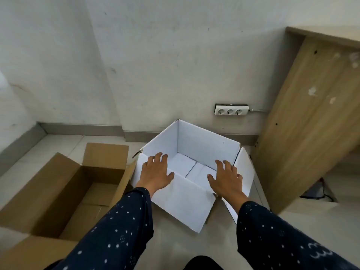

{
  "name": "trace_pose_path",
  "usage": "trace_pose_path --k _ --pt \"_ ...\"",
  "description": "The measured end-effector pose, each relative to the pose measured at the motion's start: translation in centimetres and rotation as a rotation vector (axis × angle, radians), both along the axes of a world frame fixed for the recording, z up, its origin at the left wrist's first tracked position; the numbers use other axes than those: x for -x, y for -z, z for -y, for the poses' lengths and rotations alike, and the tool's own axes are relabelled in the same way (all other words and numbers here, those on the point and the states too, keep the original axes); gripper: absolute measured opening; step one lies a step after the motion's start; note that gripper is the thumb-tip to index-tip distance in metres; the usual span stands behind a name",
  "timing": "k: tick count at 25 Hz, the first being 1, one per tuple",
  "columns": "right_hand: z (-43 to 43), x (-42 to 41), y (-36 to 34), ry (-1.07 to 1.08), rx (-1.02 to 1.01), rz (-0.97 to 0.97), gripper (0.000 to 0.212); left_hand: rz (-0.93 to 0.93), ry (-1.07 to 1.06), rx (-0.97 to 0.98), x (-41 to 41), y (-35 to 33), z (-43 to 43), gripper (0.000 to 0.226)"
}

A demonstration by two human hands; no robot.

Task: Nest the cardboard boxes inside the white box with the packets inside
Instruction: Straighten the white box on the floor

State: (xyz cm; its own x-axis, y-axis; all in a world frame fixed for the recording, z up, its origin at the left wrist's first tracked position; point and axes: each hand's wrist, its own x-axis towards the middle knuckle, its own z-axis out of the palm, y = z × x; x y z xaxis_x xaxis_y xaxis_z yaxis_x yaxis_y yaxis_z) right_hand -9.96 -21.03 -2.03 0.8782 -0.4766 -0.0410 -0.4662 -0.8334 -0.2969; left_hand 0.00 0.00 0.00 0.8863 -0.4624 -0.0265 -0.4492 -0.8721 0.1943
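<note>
A white box (pixel 206 142) stands open on the floor near the wall, its flaps folded outward. White packets (pixel 183 162) lie flat on its bottom. My left hand (pixel 155 171) hovers over the box's near left rim with fingers spread, holding nothing. Over the near right rim my right hand (pixel 226 178) is also spread and empty. To the left sits a larger brown cardboard box (pixel 58 191), open and empty, its flaps up.
A wooden desk panel (pixel 311 117) stands at the right, close to the white box. A white power strip (pixel 231 110) is fixed on the wall behind the box. Pale floor tiles (pixel 64 141) lie between the boxes and the wall.
</note>
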Motion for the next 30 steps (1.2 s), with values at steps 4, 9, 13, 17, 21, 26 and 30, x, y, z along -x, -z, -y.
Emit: trace_pose_path --k 4,9,13,17,21,26,30 --pt "0.2 -0.1 3.7 0.178 -0.041 -0.025 0.077 -0.131 -0.076 -0.012 -2.4 2.8 0.5 0.073" --pt "0.5 -1.7 6.8 0.325 -0.354 0.089 0.089 -0.134 -0.035 -0.058 -4.2 6.4 1.1 0.071" --pt "3.4 -3.9 8.3 0.351 -0.48 0.152 0.098 -0.03 -0.051 0.027 -4.9 8.8 2.4 0.054" --pt "9.4 -6.7 8.2 0.245 -0.353 0.056 0.098 0.007 -0.106 0.065 -4.2 9.3 6.1 0.051" --pt "14.1 -8.0 7.2 0.202 -0.353 0.013 0.091 0.101 -0.173 0.178 -5.3 8.9 7.3 0.049" --pt "11.2 -6.8 9.1 0.519 -0.474 0.272 0.074 -0.109 -0.413 0.437 -11.6 8.6 3.2 0.068" --pt "11.8 -7.6 9.4 0.601 -0.458 0.242 0.057 -0.208 -0.399 0.422 -12.7 9.3 3.4 0.049"
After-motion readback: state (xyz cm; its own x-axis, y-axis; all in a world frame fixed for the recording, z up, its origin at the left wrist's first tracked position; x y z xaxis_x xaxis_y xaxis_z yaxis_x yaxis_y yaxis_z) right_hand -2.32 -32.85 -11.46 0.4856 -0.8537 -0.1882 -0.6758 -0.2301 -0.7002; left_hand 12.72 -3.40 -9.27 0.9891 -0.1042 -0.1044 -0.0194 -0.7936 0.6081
